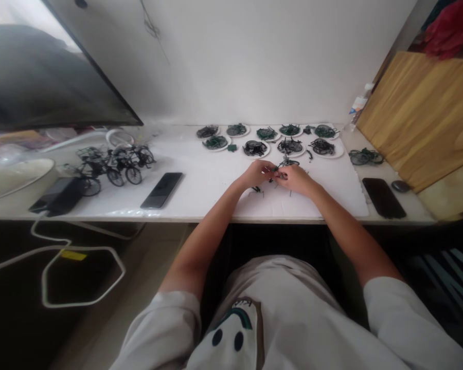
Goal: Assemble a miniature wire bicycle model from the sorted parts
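Over the white sheet (200,185), my left hand (257,173) and my right hand (296,180) meet, fingers pinched together. Between the fingertips is a small dark green model bicycle part (275,168), mostly hidden by the fingers. A green and black wheel-like piece (289,162) shows just behind my right hand; whether it joins the held part, I cannot tell. Small black pieces (256,190) lie below my left hand. Beyond the hands stand several white plates (268,150) heaped with black and green bicycle parts.
Several assembled model bicycles (116,167) stand at the left, near a power bank-like black box (64,195) and a white basin (19,177). One phone (162,190) lies left of the hands, another phone (384,197) at the right. A wooden board (424,118) leans at the right, near a bottle (358,107).
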### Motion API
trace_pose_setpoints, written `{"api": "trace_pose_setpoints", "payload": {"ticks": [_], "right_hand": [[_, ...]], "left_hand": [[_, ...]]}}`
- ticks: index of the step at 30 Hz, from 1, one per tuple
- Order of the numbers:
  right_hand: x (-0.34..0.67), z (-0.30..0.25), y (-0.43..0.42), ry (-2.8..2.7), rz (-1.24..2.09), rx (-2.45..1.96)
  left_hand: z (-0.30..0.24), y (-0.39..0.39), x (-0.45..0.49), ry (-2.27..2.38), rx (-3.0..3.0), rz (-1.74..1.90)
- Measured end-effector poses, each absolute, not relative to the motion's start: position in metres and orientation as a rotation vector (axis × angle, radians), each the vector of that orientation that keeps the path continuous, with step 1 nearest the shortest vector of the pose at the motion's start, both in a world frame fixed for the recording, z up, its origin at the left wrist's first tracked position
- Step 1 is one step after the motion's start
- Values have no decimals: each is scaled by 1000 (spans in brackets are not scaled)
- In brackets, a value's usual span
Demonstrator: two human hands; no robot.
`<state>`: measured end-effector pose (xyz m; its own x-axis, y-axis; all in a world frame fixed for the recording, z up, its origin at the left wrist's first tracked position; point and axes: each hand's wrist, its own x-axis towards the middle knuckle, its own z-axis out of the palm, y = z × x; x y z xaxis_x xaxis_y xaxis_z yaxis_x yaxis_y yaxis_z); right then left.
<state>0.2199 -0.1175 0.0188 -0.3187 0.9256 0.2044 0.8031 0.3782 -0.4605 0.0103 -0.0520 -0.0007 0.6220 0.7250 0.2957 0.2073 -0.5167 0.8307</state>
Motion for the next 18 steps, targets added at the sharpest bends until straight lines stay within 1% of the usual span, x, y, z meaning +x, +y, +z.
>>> {"api": "trace_pose_setpoints", "payload": {"ticks": [18], "right_hand": [[220, 19, -118, -2241, 399, -1496]], "left_hand": [[9, -62, 12, 825, 2084, 812]]}}
